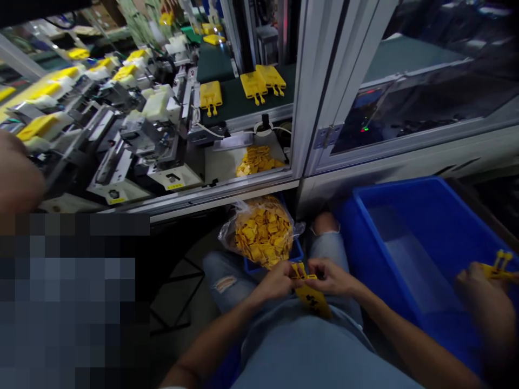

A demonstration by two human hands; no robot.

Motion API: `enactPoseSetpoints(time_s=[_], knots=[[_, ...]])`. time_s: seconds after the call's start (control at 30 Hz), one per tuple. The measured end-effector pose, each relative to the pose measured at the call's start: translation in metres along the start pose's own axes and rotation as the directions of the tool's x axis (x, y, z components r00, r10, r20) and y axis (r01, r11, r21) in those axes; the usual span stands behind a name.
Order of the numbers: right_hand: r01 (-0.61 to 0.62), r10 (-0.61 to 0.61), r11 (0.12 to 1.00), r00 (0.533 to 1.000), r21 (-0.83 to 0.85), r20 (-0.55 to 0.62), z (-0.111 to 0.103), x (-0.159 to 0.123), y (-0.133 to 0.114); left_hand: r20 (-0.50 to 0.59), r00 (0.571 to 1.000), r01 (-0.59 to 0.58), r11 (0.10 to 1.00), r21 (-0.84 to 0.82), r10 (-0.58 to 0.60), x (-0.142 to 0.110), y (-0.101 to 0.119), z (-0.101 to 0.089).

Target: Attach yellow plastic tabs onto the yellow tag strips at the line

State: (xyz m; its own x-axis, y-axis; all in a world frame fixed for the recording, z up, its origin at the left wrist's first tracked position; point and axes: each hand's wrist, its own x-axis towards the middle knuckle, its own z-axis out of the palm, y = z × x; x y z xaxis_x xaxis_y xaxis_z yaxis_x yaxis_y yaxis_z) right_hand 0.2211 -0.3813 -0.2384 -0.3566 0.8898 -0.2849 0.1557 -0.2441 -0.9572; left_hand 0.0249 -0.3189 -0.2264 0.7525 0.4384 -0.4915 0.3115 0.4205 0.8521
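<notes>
Over my lap, my left hand (279,278) and my right hand (330,275) meet at the top end of a yellow power bank (314,301). Fingers of both hands pinch around its short cable tabs. Dark markings show on its flat face, and its lower end rests against my shirt. Just beyond my hands, a clear plastic bag (265,229) full of small yellow pieces sits in a blue bin (298,249) between my knees. What the fingertips press is partly hidden.
A large blue crate (399,259) stands at right, where another person's hand (482,292) holds a yellow piece. Ahead, yellow power banks (253,85) lie on a green conveyor (235,105). Fixtures (146,135) and another hand (18,173) are at left; a metal frame post (320,81) rises ahead.
</notes>
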Motion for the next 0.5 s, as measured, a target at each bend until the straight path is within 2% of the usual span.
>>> enactPoseSetpoints(time_s=[0.17,0.3,0.4,0.43,0.5], knots=[[0.033,-0.034,0.999,0.999,-0.042,-0.040,0.013,0.004,0.003,-0.073,0.997,-0.017,0.996,-0.085,0.011,-0.006,-0.010,0.002],[0.014,-0.019,0.997,0.998,-0.072,-0.062,0.009,0.027,0.007,-0.106,0.994,-0.014,0.999,-0.048,0.009,-0.007,-0.013,-0.012],[0.061,-0.087,0.988,0.978,-0.138,-0.191,0.000,0.069,0.002,-0.147,0.989,-0.031,1.000,0.001,0.030,-0.020,0.011,-0.035],[0.066,-0.120,0.973,0.963,-0.220,-0.243,-0.003,0.085,0.000,-0.180,0.983,-0.043,0.999,0.005,0.043,-0.028,0.025,-0.044],[0.044,-0.174,0.906,0.945,-0.421,-0.276,-0.003,0.119,-0.002,-0.276,0.956,-0.099,0.995,0.014,0.099,-0.049,0.058,-0.064]])
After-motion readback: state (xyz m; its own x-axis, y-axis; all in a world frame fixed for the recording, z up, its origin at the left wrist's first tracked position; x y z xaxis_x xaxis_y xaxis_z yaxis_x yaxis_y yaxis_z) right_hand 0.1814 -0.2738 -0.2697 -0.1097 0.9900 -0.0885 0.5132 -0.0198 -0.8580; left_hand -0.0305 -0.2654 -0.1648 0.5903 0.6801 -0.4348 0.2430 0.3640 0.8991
